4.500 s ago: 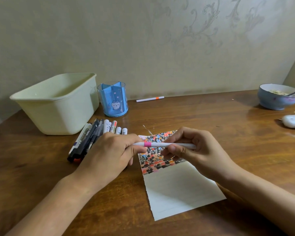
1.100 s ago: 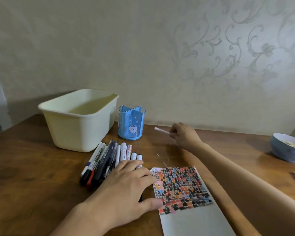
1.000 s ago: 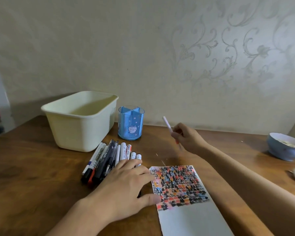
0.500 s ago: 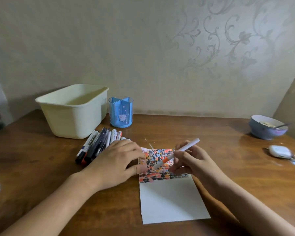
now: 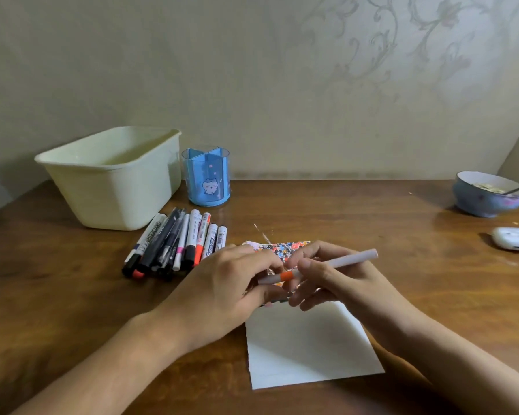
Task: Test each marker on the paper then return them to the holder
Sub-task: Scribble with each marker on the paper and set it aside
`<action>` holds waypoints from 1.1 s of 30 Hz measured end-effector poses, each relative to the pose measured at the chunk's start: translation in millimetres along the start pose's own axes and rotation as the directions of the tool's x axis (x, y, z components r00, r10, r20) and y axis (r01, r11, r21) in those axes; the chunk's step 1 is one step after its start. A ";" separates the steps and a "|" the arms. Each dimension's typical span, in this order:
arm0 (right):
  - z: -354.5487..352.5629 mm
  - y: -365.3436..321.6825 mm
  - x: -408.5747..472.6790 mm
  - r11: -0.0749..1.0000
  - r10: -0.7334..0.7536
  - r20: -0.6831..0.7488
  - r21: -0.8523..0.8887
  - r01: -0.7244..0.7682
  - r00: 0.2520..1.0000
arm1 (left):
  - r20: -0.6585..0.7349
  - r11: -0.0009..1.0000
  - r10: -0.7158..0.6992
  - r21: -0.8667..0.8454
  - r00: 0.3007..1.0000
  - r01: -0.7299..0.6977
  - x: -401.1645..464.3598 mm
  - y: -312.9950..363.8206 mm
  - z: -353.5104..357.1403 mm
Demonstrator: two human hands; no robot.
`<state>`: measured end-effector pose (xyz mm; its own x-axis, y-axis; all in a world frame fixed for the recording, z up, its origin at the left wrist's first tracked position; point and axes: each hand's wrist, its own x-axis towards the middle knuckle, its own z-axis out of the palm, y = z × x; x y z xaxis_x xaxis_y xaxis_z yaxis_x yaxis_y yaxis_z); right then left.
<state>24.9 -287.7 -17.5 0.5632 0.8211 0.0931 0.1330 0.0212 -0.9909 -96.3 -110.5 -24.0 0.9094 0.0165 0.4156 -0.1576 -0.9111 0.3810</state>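
A white marker with an orange band (image 5: pixel 336 263) lies across both hands above the paper (image 5: pixel 306 348). My right hand (image 5: pixel 339 283) grips its barrel. My left hand (image 5: pixel 231 289) pinches its cap end, left of the orange band. The paper's far part is covered with small coloured marks and is mostly hidden by my hands. Several markers (image 5: pixel 177 242) lie side by side on the table left of the paper. The blue holder (image 5: pixel 207 176) stands behind them, with nothing showing above its rim.
A cream plastic tub (image 5: pixel 114 178) stands at the back left beside the holder. A blue bowl with a spoon (image 5: pixel 489 194) and a white earbud case (image 5: pixel 514 238) sit at the right edge of the wooden table (image 5: pixel 372 223).
My right hand fetched the orange-banded marker from the back of the table and brought it over the paper. My left hand left the paper and took hold of the marker's cap end.
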 end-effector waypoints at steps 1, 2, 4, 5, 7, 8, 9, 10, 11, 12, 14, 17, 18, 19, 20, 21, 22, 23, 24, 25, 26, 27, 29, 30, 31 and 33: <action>-0.5 0.9 0.4 1.000 0.007 0.013 -0.007 -0.007 1.000 | -0.004 1.000 -0.003 -0.008 1.000 0.003 0.1 0.2 -1.1; -1.3 1.8 0.7 1.000 0.011 0.020 -0.013 -0.011 1.000 | -0.003 1.000 -0.001 -0.010 1.000 0.001 0.4 0.4 -2.2; -2.2 1.7 1.2 1.000 0.000 0.036 -0.025 0.001 0.999 | 0.001 1.000 0.011 -0.012 1.000 -0.011 1.7 -0.1 -3.1; -2.8 0.8 1.3 1.000 -0.005 0.044 -0.027 0.007 0.999 | 0.002 1.000 0.015 -0.014 1.000 -0.015 2.5 -1.0 -3.1; -4.3 -0.5 1.8 1.000 -0.010 0.062 -0.017 0.011 0.998 | -0.006 1.000 0.026 -0.013 1.000 -0.026 3.8 -3.3 -3.7; -5.1 -0.9 2.2 1.000 -0.013 0.070 -0.014 0.014 0.997 | 0.000 1.000 0.028 -0.014 1.000 -0.028 4.4 -3.8 -3.7; -5.3 -1.2 2.1 1.000 -0.018 0.079 -0.021 0.020 0.997 | 0.015 1.000 0.023 -0.018 1.000 -0.023 4.8 -3.0 -4.0; -5.2 -1.2 2.1 0.999 -0.026 0.092 -0.038 0.030 0.995 | 0.034 1.000 0.014 -0.029 0.999 -0.013 5.2 -2.3 -3.9; -4.6 -1.8 2.1 0.998 -0.035 0.107 -0.052 0.041 0.994 | 0.060 0.999 0.003 -0.038 0.998 -0.001 5.4 -1.8 -4.8; -4.8 -2.5 2.1 0.998 -0.042 0.114 -0.045 0.047 0.993 | 0.090 0.999 -0.010 -0.040 0.996 0.013 4.8 -2.9 -6.7; -11.2 -5.0 1.8 0.998 -0.047 0.048 0.040 0.045 0.998 | 0.124 0.998 -0.041 -0.042 0.991 0.046 4.6 -8.6 -17.0; -32.5 -6.3 2.7 0.996 -0.070 -0.097 0.042 0.075 0.993 | 0.049 0.969 -0.135 -0.202 0.990 0.143 7.0 -19.3 -37.1; -35.5 -5.3 3.5 0.998 -0.060 -0.095 0.017 0.062 0.994 | 0.008 0.960 -0.143 -0.241 0.990 0.141 8.0 -19.2 -40.1; -34.8 -4.0 4.0 0.999 -0.035 -0.076 0.003 0.035 0.997 | -0.006 0.960 -0.146 -0.244 0.989 0.140 8.5 -17.7 -40.0; -31.5 -2.5 4.3 1.000 -0.006 -0.048 -0.008 0.006 0.999 | 0.007 0.964 -0.148 -0.224 0.989 0.146 8.5 -16.5 -36.8; -26.0 -0.8 4.3 1.000 0.015 -0.020 -0.026 -0.015 1.000 | 0.033 0.972 -0.153 -0.176 0.988 0.156 7.7 -16.2 -32.0; -20.7 1.3 4.1 0.998 0.023 0.003 -0.056 -0.023 1.000 | 0.049 0.980 -0.160 -0.114 0.986 0.164 6.3 -16.6 -26.8; -15.9 3.3 3.6 0.995 0.022 0.018 -0.095 -0.021 1.000 | 0.053 0.984 -0.168 -0.056 0.984 0.171 5.0 -16.9 -23.0; -13.1 5.7 3.2 0.990 0.012 0.026 -0.139 -0.008 1.000 | 0.051 0.985 -0.171 -0.010 0.984 0.172 4.6 -18.4 -20.2; -11.5 7.6 3.0 0.984 -0.004 0.024 -0.180 0.008 1.000 | 0.054 0.986 -0.166 0.028 0.985 0.165 5.0 -19.1 -18.3; -11.1 9.5 3.3 0.976 -0.023 0.017 -0.217 0.026 1.000 | 0.066 0.986 -0.157 0.060 0.985 0.153 5.8 -18.8 -16.9; -10.7 10.8 3.3 0.969 -0.040 0.008 -0.242 0.040 0.999 | 0.093 0.987 -0.146 0.082 0.985 0.139 5.8 -17.6 -16.1; -9.9 11.7 3.4 0.958 -0.075 0.002 -0.277 0.073 0.997 | 0.196 0.982 -0.129 0.164 0.972 0.097 4.5 -15.9 -14.4; -9.3 11.6 3.3 0.954 -0.090 0.006 -0.286 0.088 0.996 | 0.261 0.968 -0.142 0.237 0.955 0.079 3.4 -16.1 -13.7; -8.7 11.4 3.3 0.951 -0.099 0.015 -0.293 0.099 0.995 | 0.314 0.948 -0.164 0.311 0.935 0.062 2.1 -17.6 -13.1; -8.3 13.2 3.6 0.932 -0.115 0.026 -0.343 0.117 0.993 | 0.362 0.916 -0.205 0.399 0.909 0.048 1.2 -19.4 -12.9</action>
<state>35.4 -289.3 -29.4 0.5231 0.8274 0.2043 0.4696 -0.0798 -0.8793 -97.1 -87.4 -20.2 0.9986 0.0530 0.0008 0.0529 -0.9978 0.0392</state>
